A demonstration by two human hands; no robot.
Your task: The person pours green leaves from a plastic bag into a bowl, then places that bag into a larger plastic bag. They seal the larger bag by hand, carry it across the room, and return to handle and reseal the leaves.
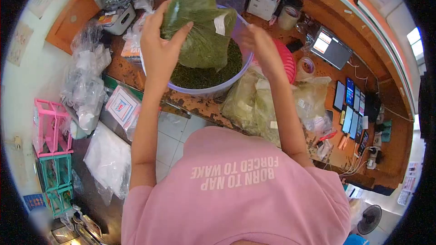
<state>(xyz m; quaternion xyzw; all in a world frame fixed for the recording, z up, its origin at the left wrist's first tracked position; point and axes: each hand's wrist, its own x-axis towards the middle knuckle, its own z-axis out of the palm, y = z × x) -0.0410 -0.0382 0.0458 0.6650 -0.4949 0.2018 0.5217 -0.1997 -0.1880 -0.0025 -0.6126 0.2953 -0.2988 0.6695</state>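
My left hand (164, 41) grips a clear plastic bag (195, 31) full of green, finely shredded dried leaf-like stuff. The bag has a small white label and hangs over a pale purple basin (204, 90). More of the dark green shreds (204, 75) lie inside this basin, partly hidden behind the bag. Close to the basin's right rim is my right hand (260, 45), its fingers blurred, so whether they hold anything does not show. Beside it sits a pink-red ribbed plastic basket or lid (286, 59). Several greenish filled plastic bags (254, 104) lie below my right forearm.
On the right of the wooden table are several phones (349, 93), a tablet-like screen (331, 47) and charging cables. A white box (265, 0) and tape rolls (288, 18) stand at the back. Plastic bags (86, 81) and a pink rack (52, 127) are at left.
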